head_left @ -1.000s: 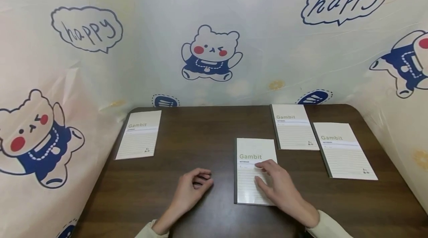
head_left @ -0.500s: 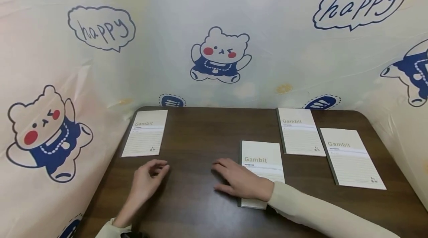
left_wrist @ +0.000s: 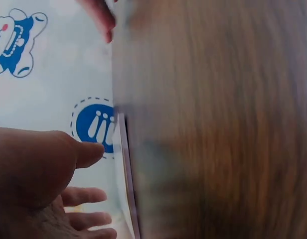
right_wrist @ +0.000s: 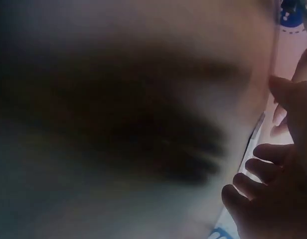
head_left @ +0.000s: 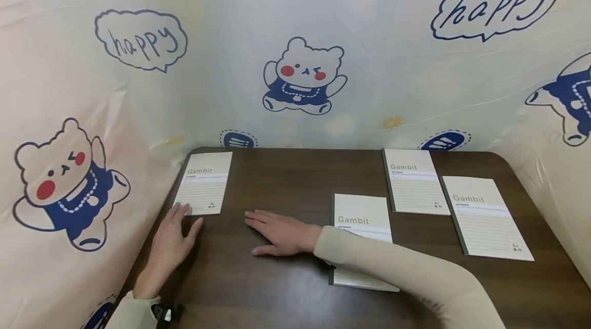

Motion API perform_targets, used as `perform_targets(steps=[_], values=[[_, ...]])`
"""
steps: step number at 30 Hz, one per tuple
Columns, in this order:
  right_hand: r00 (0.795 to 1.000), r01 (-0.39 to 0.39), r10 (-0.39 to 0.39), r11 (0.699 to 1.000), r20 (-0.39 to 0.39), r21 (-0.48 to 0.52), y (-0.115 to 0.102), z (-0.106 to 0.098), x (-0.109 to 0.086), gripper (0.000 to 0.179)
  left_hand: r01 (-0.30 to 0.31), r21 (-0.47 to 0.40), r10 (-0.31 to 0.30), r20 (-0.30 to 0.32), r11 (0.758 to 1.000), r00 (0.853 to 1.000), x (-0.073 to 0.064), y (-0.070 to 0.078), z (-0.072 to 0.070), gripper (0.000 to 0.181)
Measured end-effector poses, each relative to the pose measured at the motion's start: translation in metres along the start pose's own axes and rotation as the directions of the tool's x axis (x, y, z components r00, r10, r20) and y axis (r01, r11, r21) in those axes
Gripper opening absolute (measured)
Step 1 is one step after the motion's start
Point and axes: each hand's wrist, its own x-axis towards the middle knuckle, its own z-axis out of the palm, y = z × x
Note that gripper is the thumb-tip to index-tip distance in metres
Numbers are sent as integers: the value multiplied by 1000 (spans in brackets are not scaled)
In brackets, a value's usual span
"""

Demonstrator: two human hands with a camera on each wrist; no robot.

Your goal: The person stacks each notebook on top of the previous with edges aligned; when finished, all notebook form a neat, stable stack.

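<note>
At the table's far left lies a white "Gambit" notebook (head_left: 205,185) with a dark spine. My left hand (head_left: 171,242) is at its near left corner, fingertips overlapping the lower edge in the head view, fingers relaxed and thumb apart. In the left wrist view the same notebook (left_wrist: 125,174) shows edge-on beside the left hand (left_wrist: 44,174). My right hand (head_left: 279,234) reaches leftward low over the middle of the table, fingers extended and holding nothing. Its sleeve crosses a second notebook (head_left: 360,211) and hides part of that cover. The right hand (right_wrist: 273,184) also shows in the right wrist view.
Two more matching notebooks lie at the right, one at the back edge (head_left: 415,182) and one nearer the right side (head_left: 487,218). The brown wooden table (head_left: 300,175) has a printed cloth (head_left: 208,88) with bears standing around its back and sides.
Both hands have moved left. The right hand has left the middle notebook and stretched across the table; the left hand has come to the far-left notebook. The head view has shifted slightly.
</note>
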Motion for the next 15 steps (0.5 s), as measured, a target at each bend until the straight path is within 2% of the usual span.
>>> perform_targets(steps=[4, 8, 11, 15], values=[[998, -18, 19, 1000, 52, -23, -3, -6, 22, 81, -1, 40, -4, 117, 999, 993, 7, -5, 4, 66], [996, -41, 46, 997, 78, -62, -7, -10, 45, 82, 27, 48, -36, 213, 998, 976, 13, -9, 7, 77], [995, -52, 62, 992, 81, -118, -10, -8, 64, 83, 43, 53, -55, 248, 998, 967, 13, -13, 7, 83], [996, -53, 64, 986, 65, -160, -15, -3, 89, 83, 36, 66, -51, 250, 997, 967, 13, -20, 6, 87]])
